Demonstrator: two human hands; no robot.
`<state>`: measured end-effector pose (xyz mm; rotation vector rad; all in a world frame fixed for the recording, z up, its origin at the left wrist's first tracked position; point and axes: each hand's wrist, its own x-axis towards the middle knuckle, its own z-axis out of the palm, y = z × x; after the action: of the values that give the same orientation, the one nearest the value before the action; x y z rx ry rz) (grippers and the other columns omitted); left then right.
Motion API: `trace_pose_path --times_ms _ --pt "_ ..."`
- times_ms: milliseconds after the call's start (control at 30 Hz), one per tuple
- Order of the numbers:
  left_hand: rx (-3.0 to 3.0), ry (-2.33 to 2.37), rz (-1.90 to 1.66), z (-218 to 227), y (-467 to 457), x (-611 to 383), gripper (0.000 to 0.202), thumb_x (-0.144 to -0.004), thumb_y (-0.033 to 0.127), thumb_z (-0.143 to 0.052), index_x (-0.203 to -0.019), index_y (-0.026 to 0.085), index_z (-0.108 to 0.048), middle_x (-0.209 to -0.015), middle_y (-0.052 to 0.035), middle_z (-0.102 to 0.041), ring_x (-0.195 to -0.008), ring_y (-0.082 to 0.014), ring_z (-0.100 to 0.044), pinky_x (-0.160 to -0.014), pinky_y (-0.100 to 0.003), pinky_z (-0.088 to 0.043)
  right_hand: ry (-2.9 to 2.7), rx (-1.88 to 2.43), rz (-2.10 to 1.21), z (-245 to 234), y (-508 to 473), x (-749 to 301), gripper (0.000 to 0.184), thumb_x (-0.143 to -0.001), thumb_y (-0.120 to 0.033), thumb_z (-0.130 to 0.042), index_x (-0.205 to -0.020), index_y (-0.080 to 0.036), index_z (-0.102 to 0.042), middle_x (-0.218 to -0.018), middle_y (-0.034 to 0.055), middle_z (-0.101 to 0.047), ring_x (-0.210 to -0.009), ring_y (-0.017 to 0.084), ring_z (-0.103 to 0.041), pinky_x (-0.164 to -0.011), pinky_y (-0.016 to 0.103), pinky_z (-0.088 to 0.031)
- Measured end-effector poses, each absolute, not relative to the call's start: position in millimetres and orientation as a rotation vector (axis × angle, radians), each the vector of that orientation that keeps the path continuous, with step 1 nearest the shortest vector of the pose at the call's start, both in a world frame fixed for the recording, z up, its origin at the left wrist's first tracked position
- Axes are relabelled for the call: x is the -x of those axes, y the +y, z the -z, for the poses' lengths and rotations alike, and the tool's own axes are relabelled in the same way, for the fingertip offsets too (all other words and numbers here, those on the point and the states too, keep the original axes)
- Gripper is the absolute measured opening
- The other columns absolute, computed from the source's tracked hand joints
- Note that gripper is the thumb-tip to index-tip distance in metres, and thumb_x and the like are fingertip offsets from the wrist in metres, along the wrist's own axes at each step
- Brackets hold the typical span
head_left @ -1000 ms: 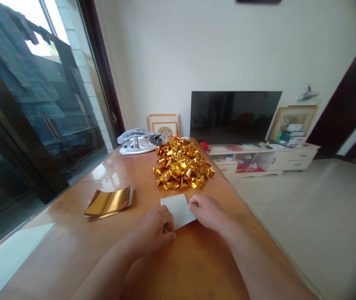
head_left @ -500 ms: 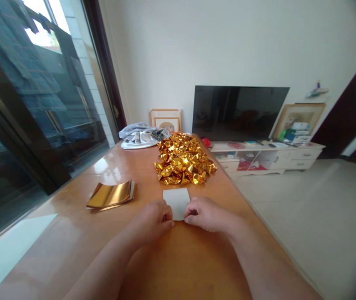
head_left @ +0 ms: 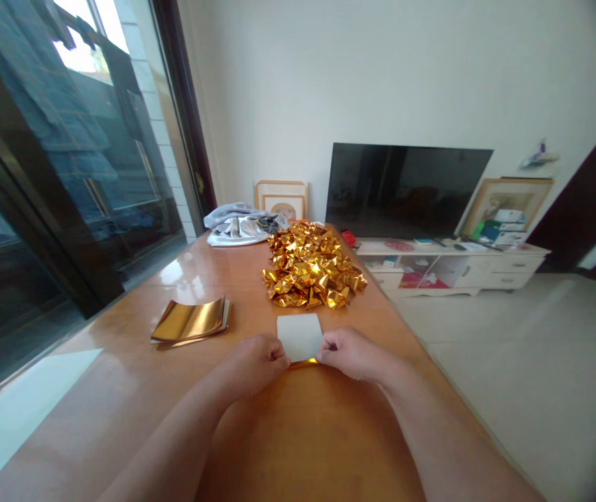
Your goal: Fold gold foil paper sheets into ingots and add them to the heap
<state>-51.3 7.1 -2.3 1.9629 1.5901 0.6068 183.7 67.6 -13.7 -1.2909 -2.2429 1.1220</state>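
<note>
A small paper sheet (head_left: 299, 335), white side up, lies on the wooden table (head_left: 120, 390) just ahead of me. My left hand (head_left: 256, 362) pinches its near left corner and my right hand (head_left: 350, 352) pinches its near right corner. A thin gold strip shows along the near edge between my fingers, where the sheet is lifted. Beyond the sheet sits a pile of folded gold foil pieces (head_left: 309, 265). A stack of flat gold sheets (head_left: 192, 321) rests to the left of my hands.
A grey cloth (head_left: 240, 224) lies at the table's far end beside a framed picture (head_left: 281, 199). A television (head_left: 407, 189) stands on a low white cabinet (head_left: 459, 268) at the right. Glass doors (head_left: 41, 181) run along the left; tiled floor lies to the right.
The sheet has turned from lying askew to square in front of me. Both hands have moved to its near corners, and its near edge now lifts to show gold.
</note>
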Motion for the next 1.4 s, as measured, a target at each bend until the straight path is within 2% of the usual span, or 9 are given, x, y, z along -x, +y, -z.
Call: trace_pose_path --times_ms 367,800,1200,1300,1400 --pt "-1.957 1.714 -0.553 7.3 10.3 52.4 0.023 -0.076 0.036 -0.061 -0.06 0.02 -0.054 -0.06 0.0018 -0.055 -0.056 -0.0142 -0.048 -0.053 -0.027 -0.02 -2.218 1.34 -1.155 20.5 71.3 -183.6 0.01 -0.068 -0.026 -0.068 -0.062 -0.019 -0.063 -0.054 -0.0041 -0.054 -0.054 0.011 -0.043 -0.052 0.023 -0.024" --pt "-2.009 1.784 -0.45 7.3 11.3 53.9 0.025 -0.079 0.041 -0.062 -0.066 0.02 -0.061 -0.07 -0.0008 -0.063 -0.062 -0.0156 -0.053 -0.054 -0.027 -0.022 -2.393 1.401 -0.917 21.8 70.5 -183.0 0.008 -0.074 -0.027 -0.064 -0.07 -0.02 -0.064 -0.065 -0.0031 -0.063 -0.056 0.011 -0.05 -0.049 0.022 -0.026" --pt "-2.1 1.828 -0.32 6.3 11.5 53.4 0.027 -0.084 0.045 -0.059 -0.072 0.021 -0.061 -0.078 -0.0016 -0.066 -0.068 -0.0169 -0.057 -0.056 -0.027 -0.026 -2.435 1.437 -0.824 19.0 68.4 -181.2 0.01 -0.077 -0.03 -0.066 -0.076 -0.02 -0.064 -0.071 -0.0031 -0.066 -0.061 0.011 -0.054 -0.051 0.022 -0.028" --pt "-2.135 1.813 -0.315 3.1 10.5 53.8 0.021 -0.084 0.042 -0.061 -0.08 0.021 -0.061 -0.082 -0.0017 -0.066 -0.073 -0.0179 -0.058 -0.058 -0.027 -0.03 -2.451 1.415 -0.836 20.8 68.9 -181.7 0.009 -0.078 -0.029 -0.066 -0.077 -0.02 -0.063 -0.072 -0.0033 -0.066 -0.062 0.011 -0.053 -0.052 0.022 -0.027" --pt "-2.228 1.722 -0.378 0.3 8.6 52.5 0.017 -0.084 0.035 -0.063 -0.096 0.023 -0.062 -0.091 -0.0016 -0.065 -0.085 -0.0203 -0.059 -0.067 -0.027 -0.038 -2.45 1.455 -0.816 18.2 67.9 -182.7 0.012 -0.079 -0.032 -0.068 -0.08 -0.021 -0.064 -0.073 -0.0037 -0.065 -0.062 0.011 -0.052 -0.052 0.022 -0.026"
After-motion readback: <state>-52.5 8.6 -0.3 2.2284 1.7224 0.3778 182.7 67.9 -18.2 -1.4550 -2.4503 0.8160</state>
